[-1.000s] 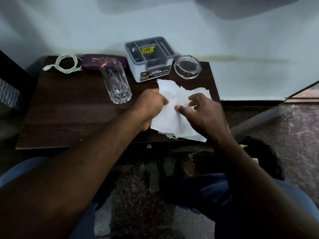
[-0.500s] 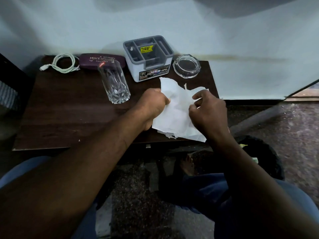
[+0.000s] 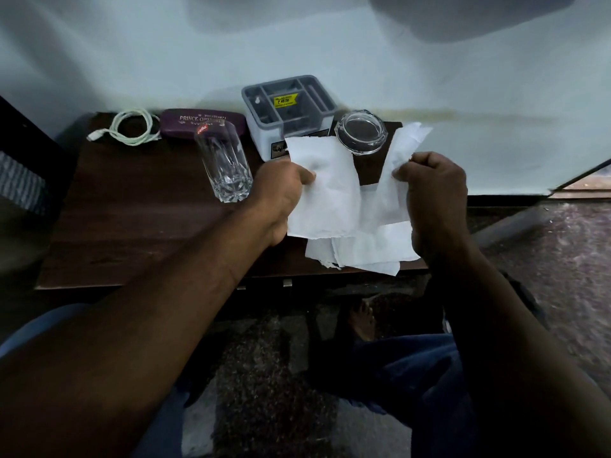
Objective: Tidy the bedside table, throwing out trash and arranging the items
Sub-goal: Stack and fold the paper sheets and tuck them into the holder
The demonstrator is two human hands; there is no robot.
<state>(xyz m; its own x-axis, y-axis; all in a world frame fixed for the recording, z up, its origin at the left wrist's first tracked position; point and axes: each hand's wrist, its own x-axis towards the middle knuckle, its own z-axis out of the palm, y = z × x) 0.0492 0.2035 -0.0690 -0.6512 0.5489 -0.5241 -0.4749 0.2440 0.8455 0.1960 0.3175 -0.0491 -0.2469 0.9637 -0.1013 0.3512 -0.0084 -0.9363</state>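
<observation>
Pinched tight on both sides: left hand [image 3: 281,193] and right hand [image 3: 433,193] each grip half of the torn white paper [image 3: 327,200] above the table [image 3: 148,226]'s front right. Nothing's binned yet imo, and the glass [image 3: 226,163], cable [image 3: 132,127] and case [image 3: 185,122] look unsorted.

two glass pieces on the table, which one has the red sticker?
The tall tumbler, standing left of the grey organizer: it has a red sticker near its rim. The low round ashtray on the organizer's right shows none.
</observation>
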